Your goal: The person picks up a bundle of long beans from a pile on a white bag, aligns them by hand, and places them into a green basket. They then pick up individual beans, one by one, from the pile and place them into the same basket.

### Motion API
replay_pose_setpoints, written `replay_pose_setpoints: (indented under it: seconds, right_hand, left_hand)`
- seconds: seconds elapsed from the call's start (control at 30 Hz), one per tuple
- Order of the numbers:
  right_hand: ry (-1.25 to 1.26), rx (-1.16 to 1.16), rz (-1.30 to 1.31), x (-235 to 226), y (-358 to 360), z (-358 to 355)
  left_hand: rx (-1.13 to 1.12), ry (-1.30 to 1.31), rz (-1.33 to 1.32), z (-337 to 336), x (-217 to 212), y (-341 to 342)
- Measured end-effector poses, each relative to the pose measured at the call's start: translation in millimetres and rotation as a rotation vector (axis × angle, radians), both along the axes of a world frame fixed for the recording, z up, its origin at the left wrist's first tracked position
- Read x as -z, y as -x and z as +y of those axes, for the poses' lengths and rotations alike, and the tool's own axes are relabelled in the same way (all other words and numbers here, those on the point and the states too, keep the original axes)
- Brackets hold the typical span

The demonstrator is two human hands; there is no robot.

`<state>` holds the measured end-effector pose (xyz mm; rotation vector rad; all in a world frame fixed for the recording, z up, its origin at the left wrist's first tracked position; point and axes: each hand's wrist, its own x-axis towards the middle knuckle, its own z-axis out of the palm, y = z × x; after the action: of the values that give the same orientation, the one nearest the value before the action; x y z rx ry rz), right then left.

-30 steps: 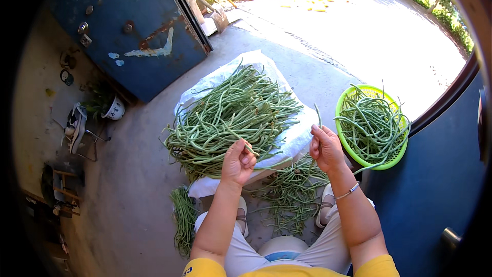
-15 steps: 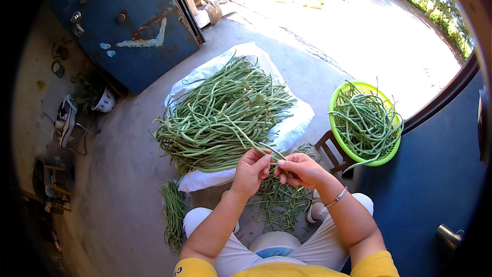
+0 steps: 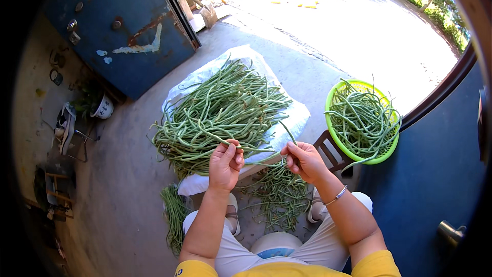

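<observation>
Two hands on one bean

Left hand [image 3: 225, 163] and right hand [image 3: 302, 160] each pinch an end of a long thin green bean [image 3: 259, 151], held just above the pile of green long beans [image 3: 220, 110] on a white sack [image 3: 287, 120]. Lime-green plastic basket [image 3: 387, 151] of beans sits right.

The white sack [image 3: 292, 118] lies mostly hidden under the long beans [image 3: 220, 113]
</observation>
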<state>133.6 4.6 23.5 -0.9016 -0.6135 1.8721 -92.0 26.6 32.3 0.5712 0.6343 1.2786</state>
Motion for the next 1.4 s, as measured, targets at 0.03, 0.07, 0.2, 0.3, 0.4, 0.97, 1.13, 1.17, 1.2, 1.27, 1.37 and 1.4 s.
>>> replay_pose_setpoints:
  seconds: [0.03, 0.07, 0.2, 0.3, 0.4, 0.97, 1.13, 1.17, 1.2, 1.27, 1.37, 1.4]
  right_hand:
    - [0.015, -0.008, 0.005, 0, 3, -1]
    - [0.030, -0.014, 0.010, 0, 6, -1]
    - [-0.001, -0.063, -0.056, 5, 15, -4]
    - [-0.025, -0.045, -0.102, 12, 28, -1]
    - [-0.048, 0.000, -0.136, 7, 30, -3]
    - [0.037, 0.485, 0.081, 12, -1, 7]
    - [0.193, 0.432, 0.068, 19, 8, 6]
    - [0.202, 0.380, 0.033, 21, 13, 4]
    - [0.210, 0.338, 0.022, 18, 18, 1]
    - [0.152, 0.177, 0.083, 22, 26, -4]
    - [0.060, 0.110, 0.210, 2, 34, -9]
    - [0.053, 0.099, 0.228, 1, 37, -8]
  left_hand:
    - [0.018, 0.003, 0.001, -1, 1, -2]
    - [0.035, -0.002, 0.026, -1, 2, -5]
    - [0.049, -0.015, 0.201, -2, 4, -13]
    - [-0.019, -0.061, 0.288, -2, 6, -8]
    - [-0.075, -0.092, 0.293, -2, 0, 1]
    - [-0.148, -0.034, 0.278, -4, 3, 1]
    - [-0.123, -0.014, 0.184, -4, 5, 2]
    - [-0.115, -0.011, 0.169, -5, 6, 0]
    - [-0.106, -0.007, 0.155, -5, 7, -3]
    - [-0.066, -0.016, 0.120, -8, 14, -10]
    - [-0.026, 0.038, 0.139, -15, 17, -21]
    - [-0.021, 0.052, 0.144, -17, 17, -24]
